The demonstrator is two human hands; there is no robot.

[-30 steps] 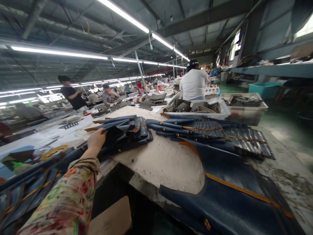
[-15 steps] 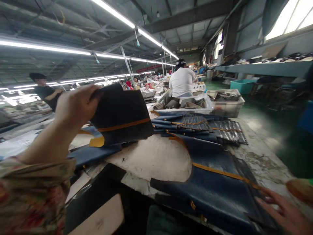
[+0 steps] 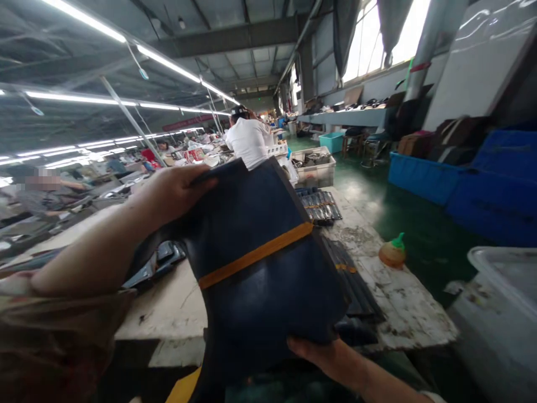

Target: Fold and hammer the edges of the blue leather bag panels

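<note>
A dark blue leather piece (image 3: 260, 296) with a curved cut-out and a mustard strip (image 3: 255, 254) across it is held up in front of me, tilted. My left hand (image 3: 178, 193) grips its upper left corner, fingers closed round the edge. At its lower right edge, my right hand (image 3: 325, 355) pinches it with the thumb on top; the other fingers are hidden underneath. A yellow patch (image 3: 183, 386) shows below the piece. Behind it, more dark leather pieces (image 3: 356, 291) lie overlapped on the worn white table (image 3: 176, 305).
An orange bottle with a green tip (image 3: 393, 252) stands at the table's right side. Beyond are a row of dark pieces (image 3: 321, 206), a grey crate (image 3: 314, 176) and a person in white (image 3: 247, 140). A pale plastic bin (image 3: 503, 308) and blue bins (image 3: 423, 178) are on the right.
My right hand has moved from the pieces on the table to the lower edge of the held leather piece. That piece is now nearer and more central. The view has turned right.
</note>
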